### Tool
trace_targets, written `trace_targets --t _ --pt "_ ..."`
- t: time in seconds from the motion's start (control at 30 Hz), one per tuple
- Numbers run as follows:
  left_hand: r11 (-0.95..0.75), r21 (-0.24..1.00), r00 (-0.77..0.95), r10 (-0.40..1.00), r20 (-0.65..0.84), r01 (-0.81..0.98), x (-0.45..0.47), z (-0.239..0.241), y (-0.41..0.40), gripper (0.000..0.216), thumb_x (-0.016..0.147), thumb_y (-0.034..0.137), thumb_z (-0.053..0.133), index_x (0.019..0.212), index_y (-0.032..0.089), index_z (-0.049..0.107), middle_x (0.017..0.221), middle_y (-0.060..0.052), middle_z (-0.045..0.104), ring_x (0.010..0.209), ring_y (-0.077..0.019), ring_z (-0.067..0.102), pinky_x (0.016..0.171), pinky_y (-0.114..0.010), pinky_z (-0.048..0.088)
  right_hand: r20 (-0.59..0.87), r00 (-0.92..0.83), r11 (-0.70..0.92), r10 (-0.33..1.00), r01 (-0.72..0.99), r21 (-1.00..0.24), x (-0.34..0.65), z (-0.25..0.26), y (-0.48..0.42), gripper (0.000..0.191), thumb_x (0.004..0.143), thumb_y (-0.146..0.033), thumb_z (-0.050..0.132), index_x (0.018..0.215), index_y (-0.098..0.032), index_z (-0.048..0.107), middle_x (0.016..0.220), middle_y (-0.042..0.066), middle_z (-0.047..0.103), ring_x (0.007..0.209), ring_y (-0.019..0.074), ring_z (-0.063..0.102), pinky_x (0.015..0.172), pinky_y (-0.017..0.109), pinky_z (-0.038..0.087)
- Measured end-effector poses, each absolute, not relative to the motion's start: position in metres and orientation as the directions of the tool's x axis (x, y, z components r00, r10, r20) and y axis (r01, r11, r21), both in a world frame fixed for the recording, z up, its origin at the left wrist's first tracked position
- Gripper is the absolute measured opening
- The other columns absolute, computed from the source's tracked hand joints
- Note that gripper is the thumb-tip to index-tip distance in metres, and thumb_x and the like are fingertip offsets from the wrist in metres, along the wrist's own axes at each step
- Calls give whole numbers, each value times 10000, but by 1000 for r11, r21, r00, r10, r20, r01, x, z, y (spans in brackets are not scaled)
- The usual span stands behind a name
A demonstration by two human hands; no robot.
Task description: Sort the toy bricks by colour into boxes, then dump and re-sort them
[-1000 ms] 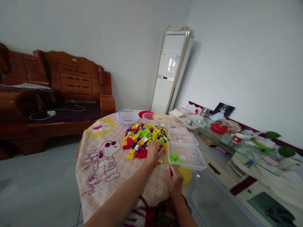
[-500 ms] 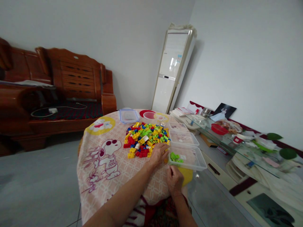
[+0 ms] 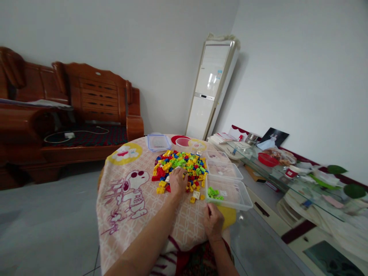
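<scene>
A heap of small building bricks (image 3: 184, 164) in red, yellow, blue and green lies on a round table with a cartoon-dog cloth (image 3: 129, 191). My left hand (image 3: 177, 182) rests on the near side of the heap, fingers bent down onto the bricks; what they grip is hidden. My right hand (image 3: 213, 221) lies curled at the table's near edge, just below a clear plastic tray (image 3: 234, 193) holding a few green bricks (image 3: 214, 193).
Two more clear trays (image 3: 224, 170) line the table's right side; a clear lid (image 3: 158, 142) and a small tub (image 3: 183, 142) sit at the back. A glass-topped cabinet (image 3: 276, 172) full of clutter runs along the right. A wooden sofa (image 3: 66, 115) and a standing air conditioner (image 3: 211, 88) are behind.
My left hand has slid left from beside the green-brick tray onto the heap's near side. My right hand has stayed put. The view has shifted slightly.
</scene>
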State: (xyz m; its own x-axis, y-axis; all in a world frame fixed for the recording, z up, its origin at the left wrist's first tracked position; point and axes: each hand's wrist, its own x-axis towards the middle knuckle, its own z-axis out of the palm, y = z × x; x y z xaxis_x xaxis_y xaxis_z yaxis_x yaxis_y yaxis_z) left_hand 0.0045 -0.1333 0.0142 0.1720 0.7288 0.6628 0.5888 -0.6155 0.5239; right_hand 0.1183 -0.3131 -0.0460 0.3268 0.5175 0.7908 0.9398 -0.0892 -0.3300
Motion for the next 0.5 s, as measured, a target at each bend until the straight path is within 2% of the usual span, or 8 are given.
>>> trace_targets --t 0.1,0.17,0.27,0.4,0.5 --pt "-532 547 53 746 664 646 -2 14 -129 319 828 165 557 1127 198 662 1158 -95 676 1092 -274 567 947 -406 395 788 323 -86 524 941 -328 119 -47 -313 346 972 -279 412 668 -193 553 583 -2 555 543 124 504 567 241 323" --pt "-481 552 51 783 620 681 -4 14 -127 381 820 171 560 1194 180 632 1159 -115 681 1102 -299 564 939 -429 394 785 324 -86 527 940 -331 120 -48 -313 338 972 -278 413 683 -190 564 591 2 565 548 125 512 570 241 326" --pt "-456 575 69 820 568 680 -5 13 -126 337 860 248 548 1179 174 629 1072 -113 710 1041 -300 593 902 -431 411 783 324 -81 531 939 -334 120 -48 -313 339 972 -281 414 686 -189 572 591 3 568 546 125 512 574 241 330" --pt "-443 647 41 843 537 621 -5 14 -126 238 899 316 517 1048 191 653 858 -66 712 911 -269 631 868 -413 443 781 328 -77 531 937 -341 119 -47 -314 349 976 -286 412 677 -192 565 587 0 563 544 123 508 572 240 331" --pt "-458 678 -5 827 563 574 -6 14 -122 293 837 220 558 1118 172 622 999 -101 691 982 -267 629 866 -392 481 786 322 -76 527 939 -334 119 -46 -314 346 977 -286 413 686 -189 573 589 4 570 549 126 515 571 241 332"
